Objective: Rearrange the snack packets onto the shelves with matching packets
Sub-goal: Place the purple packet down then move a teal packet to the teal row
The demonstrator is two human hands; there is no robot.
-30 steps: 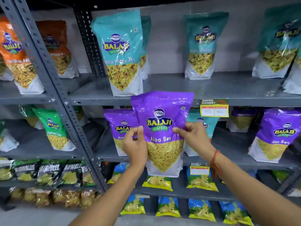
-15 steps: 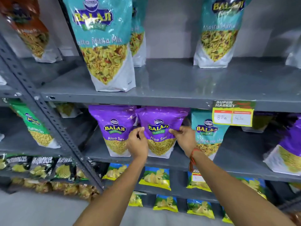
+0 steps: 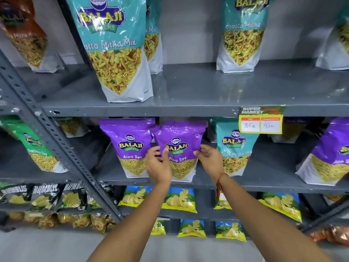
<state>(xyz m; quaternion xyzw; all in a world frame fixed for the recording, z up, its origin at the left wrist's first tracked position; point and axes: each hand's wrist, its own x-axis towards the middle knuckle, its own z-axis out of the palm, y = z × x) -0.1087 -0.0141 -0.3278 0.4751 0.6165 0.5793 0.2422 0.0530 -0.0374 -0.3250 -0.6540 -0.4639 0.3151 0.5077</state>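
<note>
A purple Aloo Sev packet (image 3: 179,140) stands upright on the grey middle shelf (image 3: 264,183). My left hand (image 3: 157,166) pinches its left edge and my right hand (image 3: 209,159) pinches its right edge. It touches a second purple Aloo Sev packet (image 3: 130,146) on its left. A teal Khatta Mitha Mix packet (image 3: 235,150) stands on the same shelf just to its right. Another purple Aloo Sev packet (image 3: 328,156) leans at the far right of that shelf.
The upper shelf (image 3: 207,91) carries teal Khatta Mitha Mix packets (image 3: 113,44) and an orange packet (image 3: 26,40). A yellow price tag (image 3: 260,122) hangs on its edge. A green packet (image 3: 37,148) stands in the left bay. Chip packets (image 3: 179,200) fill the lower shelves.
The purple packet went from held out in front of the rack to standing on the middle shelf beside its match. Both hands moved forward with it, and the view moved closer.
</note>
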